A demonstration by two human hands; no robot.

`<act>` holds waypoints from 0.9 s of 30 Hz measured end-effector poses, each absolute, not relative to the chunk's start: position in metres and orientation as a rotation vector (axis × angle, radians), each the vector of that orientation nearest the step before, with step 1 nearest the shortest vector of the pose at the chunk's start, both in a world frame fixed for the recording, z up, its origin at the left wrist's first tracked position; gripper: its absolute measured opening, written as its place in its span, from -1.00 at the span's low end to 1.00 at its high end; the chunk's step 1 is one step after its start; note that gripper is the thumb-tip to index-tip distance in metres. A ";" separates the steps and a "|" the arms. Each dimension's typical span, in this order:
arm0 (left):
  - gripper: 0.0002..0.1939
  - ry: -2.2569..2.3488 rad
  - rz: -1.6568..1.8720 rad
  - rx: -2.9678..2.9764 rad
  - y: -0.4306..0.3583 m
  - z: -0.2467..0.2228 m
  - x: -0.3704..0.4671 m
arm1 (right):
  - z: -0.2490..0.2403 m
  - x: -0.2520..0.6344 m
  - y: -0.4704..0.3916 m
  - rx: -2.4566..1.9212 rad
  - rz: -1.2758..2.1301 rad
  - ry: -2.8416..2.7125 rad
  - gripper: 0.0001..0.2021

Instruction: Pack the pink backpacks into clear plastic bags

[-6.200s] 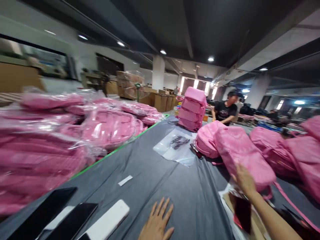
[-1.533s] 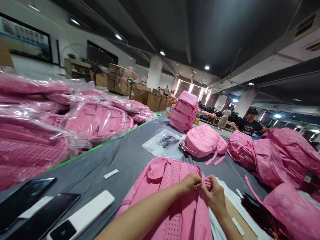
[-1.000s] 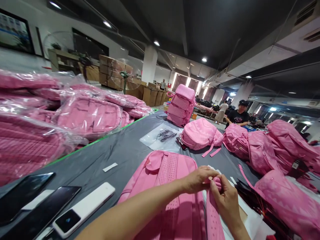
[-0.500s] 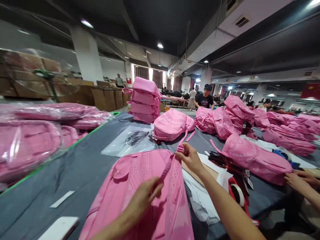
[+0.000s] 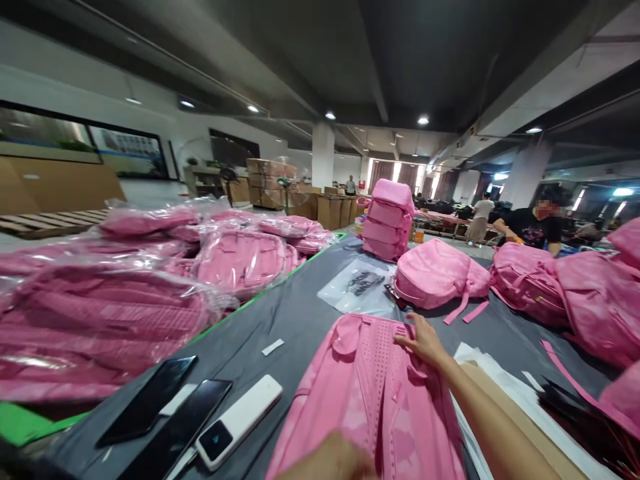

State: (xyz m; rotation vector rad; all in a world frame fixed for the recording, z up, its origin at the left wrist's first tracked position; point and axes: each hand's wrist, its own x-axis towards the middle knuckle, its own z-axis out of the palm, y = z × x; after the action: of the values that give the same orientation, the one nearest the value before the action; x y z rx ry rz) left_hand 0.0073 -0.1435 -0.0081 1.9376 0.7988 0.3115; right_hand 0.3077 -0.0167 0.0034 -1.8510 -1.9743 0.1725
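With the right hand (image 5: 423,341) at the far right corner of the soft pink fabric backpack (image 5: 327,407), thumb and fingers apart. With the left hand (image 5: 330,459) blurred over its near end; cannot tell whether closed. Lying straps-up on the dark grey cloth-covered table (image 5: 300,330). No longer stretching a narrow pink strap between both, as half a second ago; probably finished handling that, for now.

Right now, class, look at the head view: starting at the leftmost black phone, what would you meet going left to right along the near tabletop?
Black phone → white device with a dark screen → pink backpack → brown cardboard → dark bundle.
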 end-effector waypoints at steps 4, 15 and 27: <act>-0.38 1.418 0.711 2.327 -0.047 0.017 0.015 | -0.021 0.316 -0.012 -1.922 0.171 -1.977 -0.32; -0.61 1.331 0.949 2.394 0.026 -0.027 0.070 | -0.069 0.322 -0.023 -1.226 -0.214 -1.843 -0.54; -0.64 1.151 0.973 2.654 -0.050 -0.090 0.024 | -0.080 0.291 -0.132 -1.304 -0.471 -2.061 -0.72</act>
State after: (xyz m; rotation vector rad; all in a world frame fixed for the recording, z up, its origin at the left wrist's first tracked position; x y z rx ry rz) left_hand 0.0238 -0.0495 -0.0903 2.6543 1.1507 0.9727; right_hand 0.2914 -0.1321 -0.0796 -1.3035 -2.0614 -0.4706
